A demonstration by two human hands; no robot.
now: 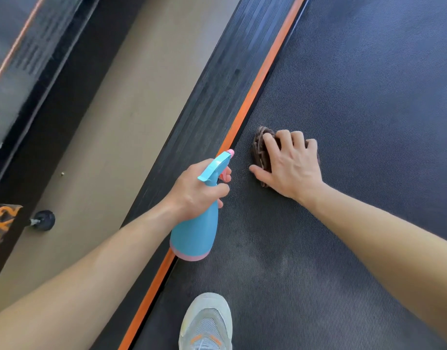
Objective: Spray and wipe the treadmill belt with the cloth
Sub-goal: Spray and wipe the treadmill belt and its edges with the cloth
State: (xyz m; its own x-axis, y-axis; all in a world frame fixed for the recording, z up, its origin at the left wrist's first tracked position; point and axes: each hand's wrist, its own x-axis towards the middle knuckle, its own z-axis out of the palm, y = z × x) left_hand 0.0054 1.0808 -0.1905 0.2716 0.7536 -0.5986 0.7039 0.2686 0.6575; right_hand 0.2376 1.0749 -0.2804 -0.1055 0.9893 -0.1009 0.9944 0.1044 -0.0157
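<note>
The dark textured treadmill belt (356, 102) fills the right of the head view. A bunched brown cloth (259, 147) lies on it near the orange edge strip. My right hand (290, 164) lies on top of the cloth with fingers spread and slightly bent, pressing it onto the belt; most of the cloth is hidden under the hand. My left hand (196, 189) grips the neck of a blue spray bottle (196, 233) with a pink base and pink nozzle tip. The bottle hangs above the belt's left edge, nozzle pointing towards the cloth.
An orange strip (265, 74) and a ribbed black side rail (217, 92) border the belt on the left. Beyond lies tan floor (121, 122) and another black machine (20, 79) with a small round foot (44, 220). A grey sneaker (207, 324) stands on the belt at the bottom.
</note>
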